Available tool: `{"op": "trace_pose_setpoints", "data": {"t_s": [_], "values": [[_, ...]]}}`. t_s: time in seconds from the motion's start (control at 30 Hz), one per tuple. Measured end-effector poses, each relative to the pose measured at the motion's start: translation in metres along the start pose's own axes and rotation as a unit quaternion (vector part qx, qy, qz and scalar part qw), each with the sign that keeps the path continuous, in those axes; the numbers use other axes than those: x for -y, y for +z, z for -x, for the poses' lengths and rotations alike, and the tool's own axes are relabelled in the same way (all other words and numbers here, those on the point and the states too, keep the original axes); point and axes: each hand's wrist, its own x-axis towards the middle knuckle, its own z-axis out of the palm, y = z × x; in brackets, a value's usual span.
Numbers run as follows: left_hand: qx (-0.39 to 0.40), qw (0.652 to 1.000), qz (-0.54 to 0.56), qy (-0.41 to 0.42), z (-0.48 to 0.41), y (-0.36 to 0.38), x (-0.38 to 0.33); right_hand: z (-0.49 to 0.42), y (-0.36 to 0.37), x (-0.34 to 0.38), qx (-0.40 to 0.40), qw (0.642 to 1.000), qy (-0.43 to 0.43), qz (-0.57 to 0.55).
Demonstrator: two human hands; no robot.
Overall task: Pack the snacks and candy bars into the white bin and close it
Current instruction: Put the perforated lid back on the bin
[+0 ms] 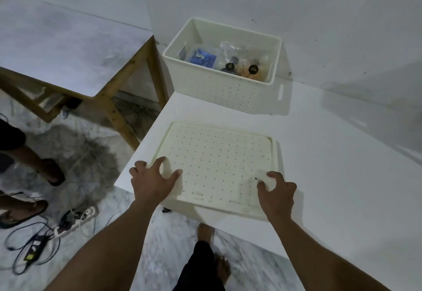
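Head view is showing us reaching both arms out over the white bench (pixel 331 153). Our left hand (pixel 151 182) is curling its fingers (pixel 177 173) over the left edge of the flat white lid (pixel 219 160), thumb on top. Our right hand (pixel 277 193) is bending its fingers on the lid's near right corner. The lid is lying flat, full of tiny holes. The white bin (pixel 226 89) is sitting open behind it, near the wall, with the snacks (pixel 202 57) already lying inside.

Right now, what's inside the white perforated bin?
White perforated plastic bin holds a blue snack pack and clear bags with round black labels. The near wall hides anything lower down.
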Motion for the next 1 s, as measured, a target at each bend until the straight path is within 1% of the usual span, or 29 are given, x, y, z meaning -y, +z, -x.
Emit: {"op": "trace_pose_setpoints", "data": {"t_s": [0.1,0.17,0.23,0.33,0.5,0.63,0.8,1.0], "values": [[-0.067,0.997,0.017,0.046,-0.003,-0.014,-0.015,0.002,-0.013,0.016,-0.072,0.996,-0.054,-0.024],[-0.088,0.994,0.021,0.065,-0.011,-0.026,-0.03,-0.005,-0.021,0.03,-0.106,0.99,-0.084,-0.034],[-0.11,0.99,0.029,0.078,-0.024,-0.043,-0.047,-0.019,-0.033,0.051,-0.126,0.986,-0.103,-0.046],[-0.133,0.986,0.033,0.09,-0.05,-0.07,-0.076,-0.048,-0.049,0.089,-0.131,0.984,-0.111,-0.055],[-0.124,0.986,0.021,0.107,-0.114,-0.111,-0.122,-0.108,-0.061,0.153,-0.142,0.982,-0.118,-0.05],[-0.119,0.984,0.017,0.133,-0.177,-0.127,-0.151,-0.159,-0.053,0.196,-0.134,0.985,-0.1,-0.042],[-0.088,0.985,0.018,0.147,-0.261,-0.122,-0.177,-0.221,-0.026,0.231,-0.14,0.987,-0.075,-0.017],[-0.059,0.986,-0.004,0.157,-0.336,-0.096,-0.203,-0.281,0.006,0.245,-0.129,0.99,-0.043,0.042]]}}
